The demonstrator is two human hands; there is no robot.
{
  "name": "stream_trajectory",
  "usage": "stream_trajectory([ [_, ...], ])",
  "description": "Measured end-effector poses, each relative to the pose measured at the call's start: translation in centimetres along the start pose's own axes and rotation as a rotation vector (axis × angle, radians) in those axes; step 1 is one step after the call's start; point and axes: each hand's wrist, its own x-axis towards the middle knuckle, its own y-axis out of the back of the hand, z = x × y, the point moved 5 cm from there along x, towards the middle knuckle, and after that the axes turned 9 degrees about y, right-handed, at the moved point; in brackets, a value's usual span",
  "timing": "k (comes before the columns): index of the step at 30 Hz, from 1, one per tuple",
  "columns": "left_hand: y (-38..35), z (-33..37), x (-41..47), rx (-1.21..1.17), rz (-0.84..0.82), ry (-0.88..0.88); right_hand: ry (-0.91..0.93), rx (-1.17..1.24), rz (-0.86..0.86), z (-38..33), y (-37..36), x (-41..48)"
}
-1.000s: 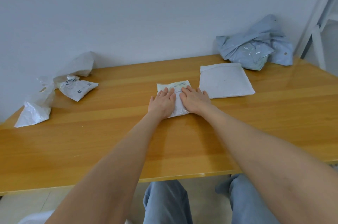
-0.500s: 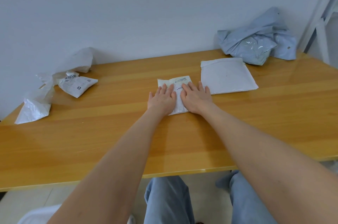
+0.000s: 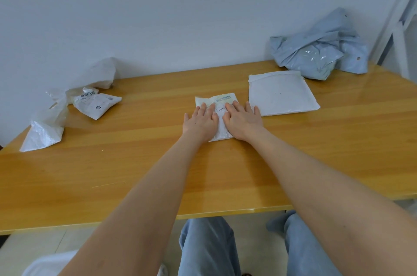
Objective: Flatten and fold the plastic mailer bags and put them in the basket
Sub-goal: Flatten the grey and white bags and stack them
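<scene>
Left hand (image 3: 200, 122), right hand (image 3: 243, 120): both flat, fingers spread, palms down on small folded white mailer (image 3: 216, 104) at counter (image 3: 158, 163) centre. Likely purpose: press out air, set crease. Flattened padded mailer (image 3: 282, 93) lies just right. Basket not identifiable in view.

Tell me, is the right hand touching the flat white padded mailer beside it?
Apart. The head view shows a strip of bare table between the right hand and the flat white padded mailer.

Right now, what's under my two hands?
A small folded white mailer, pressed flat by the left hand and right hand. Its middle is covered.
</scene>
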Motion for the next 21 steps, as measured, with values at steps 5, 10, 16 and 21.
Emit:
stream_trajectory([
  [5,0.1,0.1,0.0,0.006,0.009,-0.006,0.004,0.007,0.004,0.0,0.1,0.0],
  [10,-0.2,0.0,-0.2,-0.009,-0.004,0.032,0.007,0.007,-0.020,0.0,0.0,-0.1],
  [16,2.1,-1.1,-0.6,-0.073,0.076,0.212,-0.003,-0.020,0.214,-0.2,3.5,-0.8],
  [21,3.6,-1.7,-0.9,-0.170,0.128,0.311,-0.195,0.039,0.170,1.6,4.6,-2.0],
])
